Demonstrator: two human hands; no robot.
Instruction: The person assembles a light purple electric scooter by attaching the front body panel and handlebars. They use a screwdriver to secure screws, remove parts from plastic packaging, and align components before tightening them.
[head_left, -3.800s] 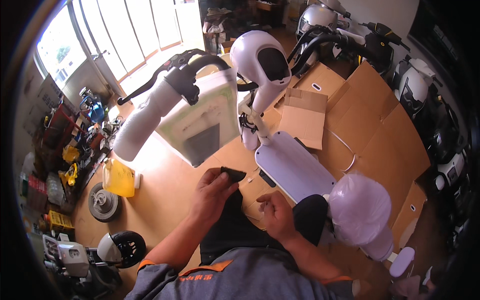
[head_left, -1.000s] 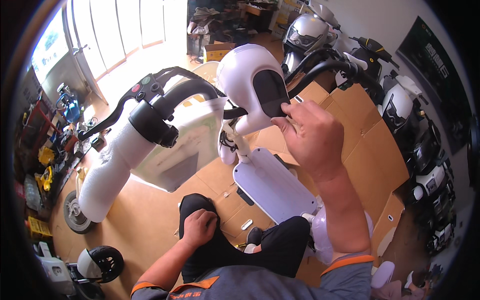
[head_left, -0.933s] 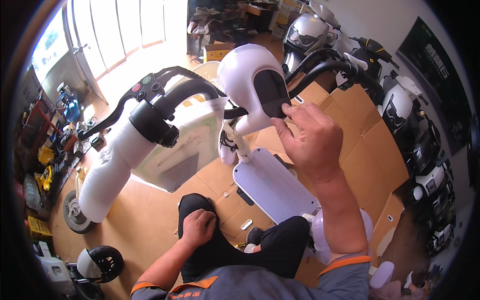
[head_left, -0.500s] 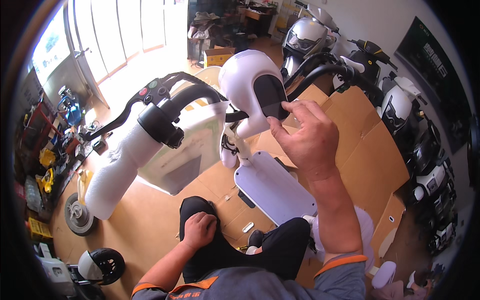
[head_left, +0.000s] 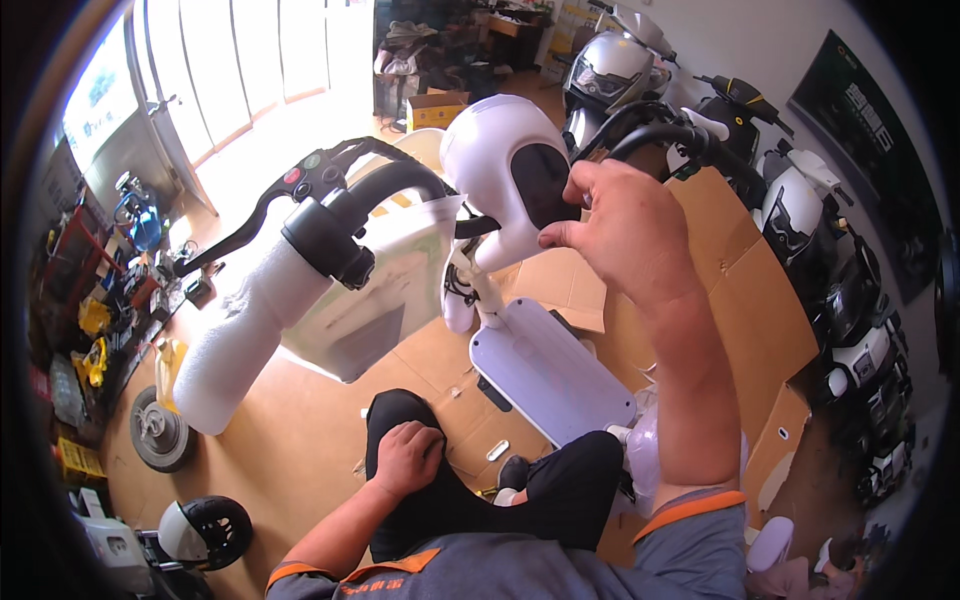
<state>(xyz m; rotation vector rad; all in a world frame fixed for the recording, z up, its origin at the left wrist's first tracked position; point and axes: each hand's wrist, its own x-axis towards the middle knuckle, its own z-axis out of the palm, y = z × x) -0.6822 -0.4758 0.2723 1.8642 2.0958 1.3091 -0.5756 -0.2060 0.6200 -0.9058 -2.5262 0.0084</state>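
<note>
My right hand [head_left: 635, 225] is raised beside the black display panel [head_left: 543, 185] on the white rounded head unit [head_left: 490, 140] of a scooter. Its thumb and bent index finger are apart near the panel's right edge, and I see nothing between them. The remaining fingers are hidden behind the hand. My left hand [head_left: 408, 460] rests on my left knee, fingers loosely bent, holding nothing. Left of the head unit is the black handlebar with a brake lever [head_left: 245, 225] and coloured buttons. White foam [head_left: 235, 345] wraps its grip. A white deck [head_left: 550, 370] lies below.
A translucent bin [head_left: 370, 300] stands behind the left grip. Cardboard sheets [head_left: 750, 290] cover the floor at right. Several scooters [head_left: 605, 75] line the right wall. A loose wheel [head_left: 160, 428] and a small wheeled unit [head_left: 200, 530] are at left, near cluttered tools and parts.
My right hand has shifted right and slightly up, with its thumb and index finger farther apart. My left hand stays on the knee. The whole view has shifted slightly.
</note>
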